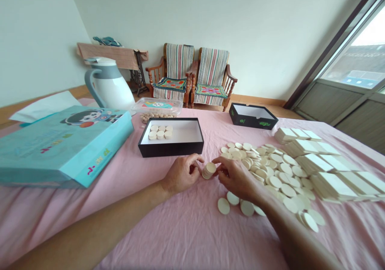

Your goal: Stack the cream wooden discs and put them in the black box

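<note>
A short, slightly leaning stack of pale round wooden discs (209, 170) stands on the pink cloth between my hands. My left hand (184, 174), fingers curled, is at the stack's left side. From the right, my right hand (236, 178) meets the stack with its bent fingers. Just beyond my left hand lies an open black box (171, 149) with a white inside, where several disc stacks (160, 133) stand in two rows at its left end. A heap of loose discs (270, 168) spreads to the right of my right hand, with a few discs (223, 206) below it.
Stacked pale rectangular pieces (331, 186) line the right side. Farther back are a second black box (254, 117) and a clear plastic tub (158, 109) of nuts or similar. A blue gift box (69, 150) and a white-grey jug (111, 85) occupy the left.
</note>
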Motion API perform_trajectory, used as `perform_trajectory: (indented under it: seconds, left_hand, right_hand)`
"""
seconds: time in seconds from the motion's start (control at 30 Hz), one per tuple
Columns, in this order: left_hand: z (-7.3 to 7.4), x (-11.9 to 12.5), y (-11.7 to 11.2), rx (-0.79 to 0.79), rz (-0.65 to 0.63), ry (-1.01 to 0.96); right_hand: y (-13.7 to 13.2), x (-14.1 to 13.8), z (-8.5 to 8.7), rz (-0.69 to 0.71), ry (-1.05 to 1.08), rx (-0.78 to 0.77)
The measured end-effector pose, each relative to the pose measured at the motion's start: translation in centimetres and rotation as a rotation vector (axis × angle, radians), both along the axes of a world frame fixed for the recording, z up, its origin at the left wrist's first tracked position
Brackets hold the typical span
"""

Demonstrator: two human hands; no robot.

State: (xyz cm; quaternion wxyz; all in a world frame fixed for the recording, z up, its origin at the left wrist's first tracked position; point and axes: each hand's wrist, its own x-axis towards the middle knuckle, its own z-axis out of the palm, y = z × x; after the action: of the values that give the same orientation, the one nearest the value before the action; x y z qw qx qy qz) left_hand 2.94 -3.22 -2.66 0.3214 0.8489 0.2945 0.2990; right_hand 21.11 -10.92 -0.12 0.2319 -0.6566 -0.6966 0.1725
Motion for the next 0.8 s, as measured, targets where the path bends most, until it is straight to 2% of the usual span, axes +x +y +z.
perform_trajectory:
  seconds: [0.2,0.33,0.47,0.6,0.8]
  left_hand:
    - [-0.4,0.0,0.2,-0.013,-0.022,0.016]
    - [-0.5,0.0,0.2,0.008,0.032,-0.003]
    - [-0.5,0.0,0.3,0.025,0.146,-0.086]
    - [-0.4,-0.2,0.4,0.032,0.183,-0.153]
    - [-0.4,-0.2,0.4,0.033,0.179,-0.181]
  right_hand:
    - [0.0,0.1,-0.1,-0.003,0.027,-0.026]
    - [0.0,0.5,0.0,-0.019,0.038,-0.017]
    - [-0.1,0.5,0.3,0.099,0.012,0.063]
    - [0.3,-0.1,-0.2,0.175,-0.035,0.108]
    - [1.4,-1.1,-0.1,0.212,-0.2,0.006]
